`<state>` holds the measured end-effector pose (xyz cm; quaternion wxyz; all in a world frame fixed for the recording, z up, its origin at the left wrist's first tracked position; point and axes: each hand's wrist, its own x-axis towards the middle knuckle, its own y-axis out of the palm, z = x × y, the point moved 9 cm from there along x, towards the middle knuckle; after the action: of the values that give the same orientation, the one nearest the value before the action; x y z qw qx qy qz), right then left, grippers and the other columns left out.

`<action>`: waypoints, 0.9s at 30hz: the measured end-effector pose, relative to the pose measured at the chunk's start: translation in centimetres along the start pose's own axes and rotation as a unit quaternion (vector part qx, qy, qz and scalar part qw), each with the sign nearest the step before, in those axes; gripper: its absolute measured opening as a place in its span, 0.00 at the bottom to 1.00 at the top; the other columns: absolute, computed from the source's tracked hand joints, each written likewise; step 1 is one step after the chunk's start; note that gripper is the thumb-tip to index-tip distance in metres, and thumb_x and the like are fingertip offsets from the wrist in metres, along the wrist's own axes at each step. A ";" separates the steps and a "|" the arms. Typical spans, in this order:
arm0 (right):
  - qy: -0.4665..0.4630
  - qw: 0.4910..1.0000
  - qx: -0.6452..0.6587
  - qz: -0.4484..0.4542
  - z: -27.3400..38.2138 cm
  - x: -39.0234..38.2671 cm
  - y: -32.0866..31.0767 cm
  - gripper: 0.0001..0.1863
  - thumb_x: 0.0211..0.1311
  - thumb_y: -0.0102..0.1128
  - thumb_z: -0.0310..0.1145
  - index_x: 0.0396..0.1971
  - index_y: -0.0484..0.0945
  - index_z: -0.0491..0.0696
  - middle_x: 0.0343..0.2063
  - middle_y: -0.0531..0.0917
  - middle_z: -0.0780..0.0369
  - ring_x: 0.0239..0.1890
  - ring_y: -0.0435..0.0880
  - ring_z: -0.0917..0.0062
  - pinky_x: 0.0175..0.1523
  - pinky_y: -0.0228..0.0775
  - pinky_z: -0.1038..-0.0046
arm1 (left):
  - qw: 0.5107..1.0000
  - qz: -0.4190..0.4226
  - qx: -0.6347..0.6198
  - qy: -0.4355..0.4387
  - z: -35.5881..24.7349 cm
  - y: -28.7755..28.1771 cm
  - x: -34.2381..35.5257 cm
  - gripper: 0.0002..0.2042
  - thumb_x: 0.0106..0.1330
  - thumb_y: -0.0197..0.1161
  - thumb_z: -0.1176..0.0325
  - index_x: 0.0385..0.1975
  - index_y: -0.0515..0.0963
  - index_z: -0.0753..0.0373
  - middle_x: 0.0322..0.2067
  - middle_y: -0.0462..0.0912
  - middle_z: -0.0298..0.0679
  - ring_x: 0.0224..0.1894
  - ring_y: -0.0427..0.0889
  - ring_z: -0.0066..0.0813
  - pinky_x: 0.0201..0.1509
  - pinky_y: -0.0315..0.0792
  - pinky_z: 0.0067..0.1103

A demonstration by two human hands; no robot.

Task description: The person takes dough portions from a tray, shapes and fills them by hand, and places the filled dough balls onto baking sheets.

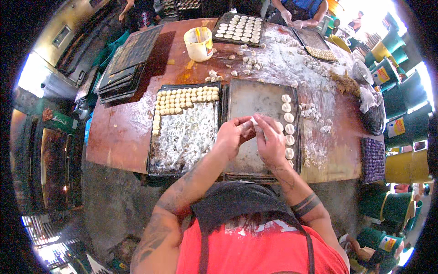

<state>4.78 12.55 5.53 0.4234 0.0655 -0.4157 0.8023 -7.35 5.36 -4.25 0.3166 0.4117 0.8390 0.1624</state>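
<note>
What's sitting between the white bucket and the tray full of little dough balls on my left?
In the head view, a few loose dough pieces lie on the floury table between the white bucket and that tray.

Both forearms rise from the lower edge and converge toward the middle, the elbows spread wide and the wrists drawn close together. The left hand [235,134] is curled, knuckles up, its fingertips pinched toward the right. The right hand [270,139] mirrors it, back of the hand upward, fingers bent inward so the two sets of fingertips meet in a shared grip. The left forearm carries dark tattoo work; the right forearm shows dark bands below the elbow.
</note>
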 end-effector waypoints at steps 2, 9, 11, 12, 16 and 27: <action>0.001 0.993 0.066 0.099 -1.6 -0.3 0.7 0.20 0.62 0.64 0.20 0.54 0.84 0.48 0.61 0.79 0.54 0.65 0.78 0.57 0.64 0.73 0.63 | 0.997 0.054 -0.033 -0.045 1.4 -0.4 0.9 0.18 0.71 0.68 0.71 0.57 0.77 0.70 0.52 0.84 0.43 0.54 0.84 0.34 0.58 0.81 0.30; -0.109 0.966 0.133 0.193 -3.1 2.8 -2.2 0.23 0.41 0.78 0.26 0.42 0.83 0.49 0.50 0.87 0.57 0.61 0.80 0.56 0.66 0.71 0.57 | 0.986 0.141 -0.055 -0.073 5.1 7.3 0.5 0.16 0.66 0.70 0.71 0.52 0.79 0.65 0.44 0.85 0.38 0.46 0.85 0.31 0.52 0.80 0.29; -0.092 0.964 0.145 0.206 -5.8 2.2 -2.4 0.19 0.43 0.72 0.23 0.40 0.83 0.48 0.43 0.85 0.57 0.51 0.82 0.56 0.58 0.75 0.57 | 0.975 0.148 -0.117 -0.116 7.2 8.9 0.6 0.14 0.68 0.70 0.65 0.49 0.81 0.63 0.44 0.85 0.36 0.46 0.85 0.29 0.51 0.78 0.28; -0.089 0.962 0.150 0.210 -6.6 1.2 -1.8 0.19 0.43 0.72 0.23 0.40 0.83 0.48 0.43 0.85 0.57 0.51 0.82 0.56 0.58 0.75 0.57 | 0.976 0.141 -0.118 -0.119 8.1 9.2 0.6 0.14 0.68 0.70 0.65 0.49 0.81 0.63 0.44 0.85 0.36 0.46 0.85 0.29 0.51 0.78 0.28; 0.117 0.966 0.204 0.105 -12.8 -2.6 -1.3 0.19 0.51 0.68 0.16 0.45 0.79 0.43 0.43 0.82 0.58 0.48 0.82 0.73 0.50 0.76 0.70 | 0.988 0.061 -0.067 -0.128 11.6 8.9 1.9 0.15 0.70 0.68 0.69 0.52 0.79 0.67 0.47 0.84 0.40 0.47 0.85 0.29 0.52 0.78 0.29; 0.132 0.974 -0.037 0.182 -24.4 4.2 1.6 0.18 0.63 0.65 0.30 0.52 0.82 0.44 0.40 0.87 0.59 0.46 0.84 0.65 0.55 0.75 0.66 | 0.879 -0.087 0.446 0.144 10.4 7.3 3.8 0.28 0.68 0.67 0.70 0.67 0.70 0.69 0.63 0.77 0.53 0.69 0.72 0.47 0.75 0.63 0.34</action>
<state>6.96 32.29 -9.30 0.3232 -0.1330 -0.3905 0.8517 2.09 12.96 -9.61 -0.0121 0.4064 0.8915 -0.1999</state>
